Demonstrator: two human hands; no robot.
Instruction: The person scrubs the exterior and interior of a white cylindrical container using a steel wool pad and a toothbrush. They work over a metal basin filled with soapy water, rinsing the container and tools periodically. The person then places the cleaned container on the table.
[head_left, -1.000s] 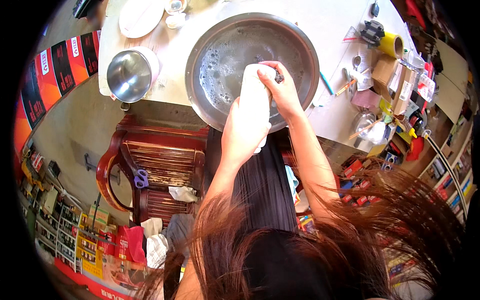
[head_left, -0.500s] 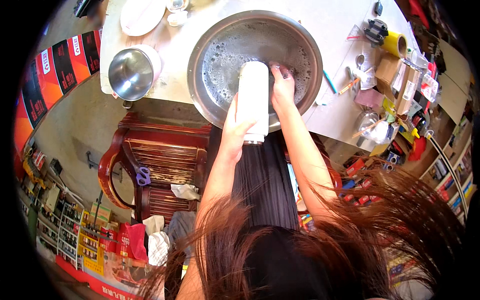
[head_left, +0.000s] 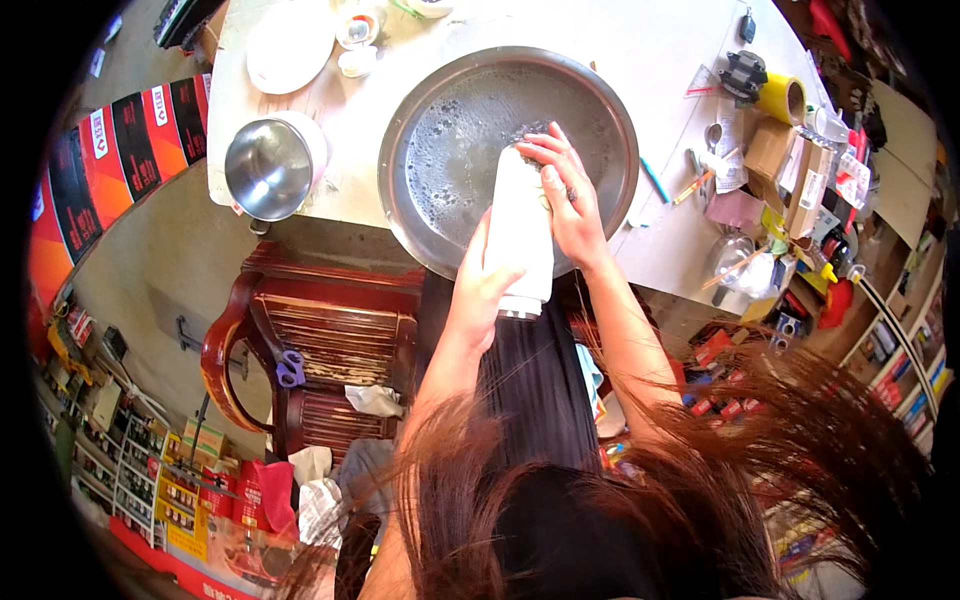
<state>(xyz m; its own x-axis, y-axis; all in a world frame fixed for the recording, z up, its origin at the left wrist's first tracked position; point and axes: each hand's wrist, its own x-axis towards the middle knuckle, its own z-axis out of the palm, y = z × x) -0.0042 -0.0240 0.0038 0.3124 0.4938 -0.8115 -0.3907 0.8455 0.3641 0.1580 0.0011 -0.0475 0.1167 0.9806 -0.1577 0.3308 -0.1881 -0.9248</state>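
A white cylindrical thermos flask lies slanted over the near rim of a wide metal basin, its narrower end toward me. My left hand is closed around the lower left side of the flask. Against its far right side my right hand presses, with the fingers bent across the far end. Something dark and shiny shows by those fingertips and under the palm, too little to name. Soapy water with bubbles fills the bottom of the basin.
A shiny metal pot stands left of the basin on the white table, with a white plate behind. Right are a yellow tape roll, cardboard boxes and a teal pen. A wooden chair stands below.
My right hand has come up out of the basin water onto the flask's far end, its fingers now across it. The flask has tilted and shifted slightly right and nearer, with my left hand still holding it.
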